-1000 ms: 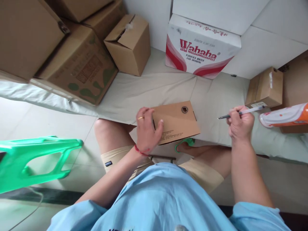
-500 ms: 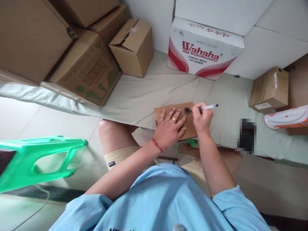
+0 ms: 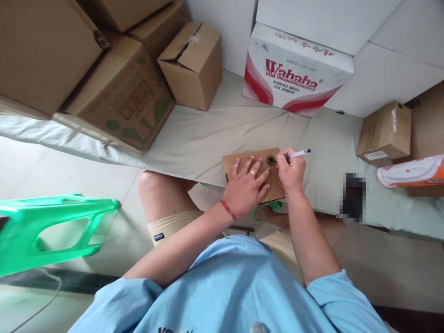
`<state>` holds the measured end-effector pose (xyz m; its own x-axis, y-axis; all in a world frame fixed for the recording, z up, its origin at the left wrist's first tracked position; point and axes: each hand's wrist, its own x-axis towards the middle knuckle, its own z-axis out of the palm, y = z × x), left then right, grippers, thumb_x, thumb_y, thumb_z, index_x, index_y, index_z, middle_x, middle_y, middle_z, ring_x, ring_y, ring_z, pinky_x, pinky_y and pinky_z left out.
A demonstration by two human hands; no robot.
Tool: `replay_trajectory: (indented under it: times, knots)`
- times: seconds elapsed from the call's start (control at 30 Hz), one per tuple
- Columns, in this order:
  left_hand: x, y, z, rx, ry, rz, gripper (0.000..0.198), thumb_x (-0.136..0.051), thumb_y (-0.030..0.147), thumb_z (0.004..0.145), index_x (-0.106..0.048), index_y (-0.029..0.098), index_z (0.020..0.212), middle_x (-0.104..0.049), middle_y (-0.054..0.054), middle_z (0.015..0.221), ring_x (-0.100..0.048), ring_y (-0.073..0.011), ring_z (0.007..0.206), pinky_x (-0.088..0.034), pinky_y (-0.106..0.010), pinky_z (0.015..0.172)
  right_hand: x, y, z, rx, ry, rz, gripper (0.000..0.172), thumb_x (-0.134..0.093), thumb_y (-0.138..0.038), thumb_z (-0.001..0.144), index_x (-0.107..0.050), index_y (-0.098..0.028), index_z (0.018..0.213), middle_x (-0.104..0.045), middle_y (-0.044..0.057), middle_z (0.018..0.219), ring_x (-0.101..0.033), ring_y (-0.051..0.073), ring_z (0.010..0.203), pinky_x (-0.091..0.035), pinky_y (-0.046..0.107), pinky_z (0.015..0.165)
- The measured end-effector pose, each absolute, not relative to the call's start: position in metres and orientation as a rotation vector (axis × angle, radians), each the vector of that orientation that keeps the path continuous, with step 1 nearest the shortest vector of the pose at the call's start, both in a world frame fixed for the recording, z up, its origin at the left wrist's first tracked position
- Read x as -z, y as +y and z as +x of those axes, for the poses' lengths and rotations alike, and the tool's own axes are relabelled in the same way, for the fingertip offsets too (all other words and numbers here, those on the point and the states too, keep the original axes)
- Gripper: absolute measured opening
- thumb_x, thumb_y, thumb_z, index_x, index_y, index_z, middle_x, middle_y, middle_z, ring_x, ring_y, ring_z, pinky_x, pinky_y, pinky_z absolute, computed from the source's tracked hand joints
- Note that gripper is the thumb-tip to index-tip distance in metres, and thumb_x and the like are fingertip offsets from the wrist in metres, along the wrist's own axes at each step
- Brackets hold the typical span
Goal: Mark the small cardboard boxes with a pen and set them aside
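A flat piece of brown cardboard (image 3: 239,158) lies at the front edge of the cloth-covered surface. My left hand (image 3: 245,182) rests on it palm down, fingers spread. In my right hand (image 3: 292,173) is a pen (image 3: 299,153) with a clear barrel and dark end, its back end pointing right. The writing tip is at or close to a dark round mark (image 3: 271,160) with a squarish shape inside, near the cardboard's upper right. My fingers partly hide the tip.
Several cardboard boxes (image 3: 120,92) stand at the back left, a white-and-red Wahaha carton (image 3: 294,74) at the back. To the right are a small box (image 3: 385,132), an orange-and-white packet (image 3: 412,172) and a blurred dark object (image 3: 353,196). A green stool (image 3: 65,208) stands left.
My right hand and the pen have shifted very slightly, with the pen still at the dark mark. My left hand stays flat on the cardboard. The whole view has moved a little.
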<state>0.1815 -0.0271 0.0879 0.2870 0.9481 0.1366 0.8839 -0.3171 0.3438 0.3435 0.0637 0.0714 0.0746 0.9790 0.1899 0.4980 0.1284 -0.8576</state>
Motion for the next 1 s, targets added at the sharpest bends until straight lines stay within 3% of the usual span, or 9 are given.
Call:
replay_trajectory:
  times: [0.17, 1.0]
  knots:
    - [-0.0878, -0.0272, 0.1813, -0.466, 1.697, 2.354, 0.049, -0.051, 0.044, 0.112, -0.067, 0.023, 0.154, -0.053, -0.017, 0.169, -0.045, -0.0397, 0.161, -0.03, -0.071, 0.132, -0.0717, 0.064, 0.3428, -0.7, -1.53, -1.498, 0.018, -0.06, -0.038, 0.09, -0.066, -0.023, 0.08, -0.063, -0.005, 0.063, -0.057, 0.013, 0.06, -0.043, 0.028, 0.066]
    - [-0.0839, -0.0278, 0.1812, -0.515, 1.699, 2.356, 0.049, -0.052, 0.044, 0.111, -0.067, 0.024, 0.153, -0.054, -0.016, 0.169, -0.045, -0.0397, 0.161, -0.03, -0.071, 0.132, -0.0679, 0.066, 0.344, -0.593, -1.422, -1.574, 0.015, -0.059, -0.037, 0.087, -0.062, -0.024, 0.08, -0.062, -0.004, 0.062, -0.055, 0.015, 0.06, -0.042, 0.029, 0.066]
